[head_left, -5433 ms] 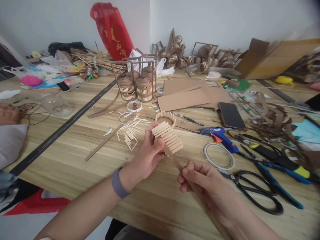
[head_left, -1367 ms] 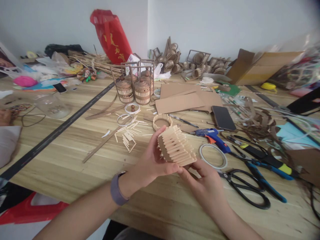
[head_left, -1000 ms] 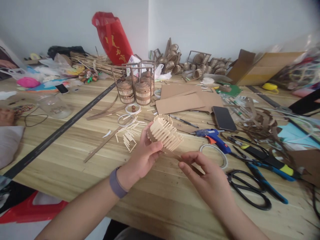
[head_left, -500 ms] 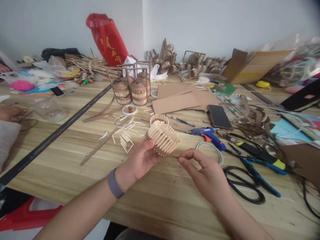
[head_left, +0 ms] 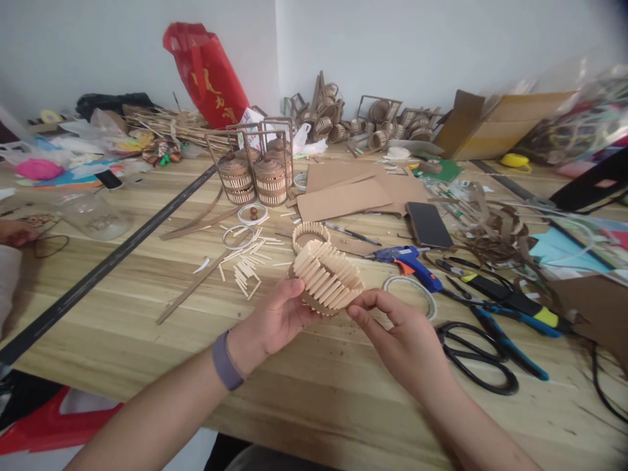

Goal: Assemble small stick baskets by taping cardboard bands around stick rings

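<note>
My left hand [head_left: 282,314] is closed around the lower left side of a small round basket [head_left: 326,278] of pale wooden sticks, thumb on the outside. A brown strip [head_left: 314,302] runs round the basket's lower edge. The basket is tilted above the table, its open ring of sticks facing up and right. At its right edge, my right hand [head_left: 387,324] pinches thumb and forefinger together by the end of the brown strip; the fingertips hide most of that end. Just behind the basket, a second stick ring [head_left: 310,234] stands on the table.
Loose sticks [head_left: 248,268] and white rings [head_left: 239,237] lie left of the basket. To the right are a blue glue gun [head_left: 412,261], a phone [head_left: 429,226], black scissors [head_left: 478,360] and pliers [head_left: 510,343]. Finished lidded baskets [head_left: 271,180] stand behind. Another person's hand [head_left: 17,232] rests far left.
The basket has turned slightly and shifted right, so its right edge now meets my right fingertips. The length of strip that showed between basket and right fingers is no longer visible.
</note>
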A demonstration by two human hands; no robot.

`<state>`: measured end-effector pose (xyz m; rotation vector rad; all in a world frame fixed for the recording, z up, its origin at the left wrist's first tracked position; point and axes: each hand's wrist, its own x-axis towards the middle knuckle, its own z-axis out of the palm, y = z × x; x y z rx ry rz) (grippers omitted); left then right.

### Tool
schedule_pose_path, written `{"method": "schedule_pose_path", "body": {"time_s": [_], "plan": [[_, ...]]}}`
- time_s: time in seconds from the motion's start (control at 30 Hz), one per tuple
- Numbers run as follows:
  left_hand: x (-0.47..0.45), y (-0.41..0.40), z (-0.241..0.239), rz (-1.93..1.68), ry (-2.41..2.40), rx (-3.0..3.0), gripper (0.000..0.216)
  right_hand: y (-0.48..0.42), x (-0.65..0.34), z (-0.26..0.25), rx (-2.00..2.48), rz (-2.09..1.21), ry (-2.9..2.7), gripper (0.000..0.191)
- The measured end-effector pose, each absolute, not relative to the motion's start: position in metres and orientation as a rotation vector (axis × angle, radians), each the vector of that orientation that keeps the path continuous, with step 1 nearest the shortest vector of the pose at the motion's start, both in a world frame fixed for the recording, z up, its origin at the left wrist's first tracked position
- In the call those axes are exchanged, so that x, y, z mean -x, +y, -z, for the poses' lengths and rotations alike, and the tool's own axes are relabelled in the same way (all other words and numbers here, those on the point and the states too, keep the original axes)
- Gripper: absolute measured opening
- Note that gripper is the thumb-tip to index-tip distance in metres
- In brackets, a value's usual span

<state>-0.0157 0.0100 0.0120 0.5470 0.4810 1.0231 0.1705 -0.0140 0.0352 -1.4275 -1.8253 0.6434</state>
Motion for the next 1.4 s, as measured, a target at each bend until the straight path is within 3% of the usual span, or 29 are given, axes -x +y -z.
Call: {"method": "schedule_pose_path", "body": {"time_s": [0.3, 0.87, 1.03, 1.23, 1.4], "plan": [[0.015, 0.009, -0.011, -0.991, 0.45, -0.56, 0.046, -0.015, -0.171, -0.029, 1.361, -0.498, -1.872, 0.023], [0.015, 0.008, -0.008, -1.065, 0.426, -0.593, 0.038, -0.014, -0.173, -0.033, 1.377, -0.593, -1.866, 0.023], [0.013, 0.008, -0.011, -1.059, 0.427, -0.685, 0.042, -0.011, -0.175, -0.029, 1.251, -0.58, -1.82, 0.014], [0.01, 0.008, -0.014, -1.074, 0.475, -0.828, 0.053, -0.01, -0.175, -0.024, 1.19, -0.897, -1.744, 0.016], [0.011, 0.006, -0.013, -1.372, 0.72, -0.947, 0.05, -0.008, -0.174, -0.019, 1.214, -1.0, -1.613, 0.021]]}}
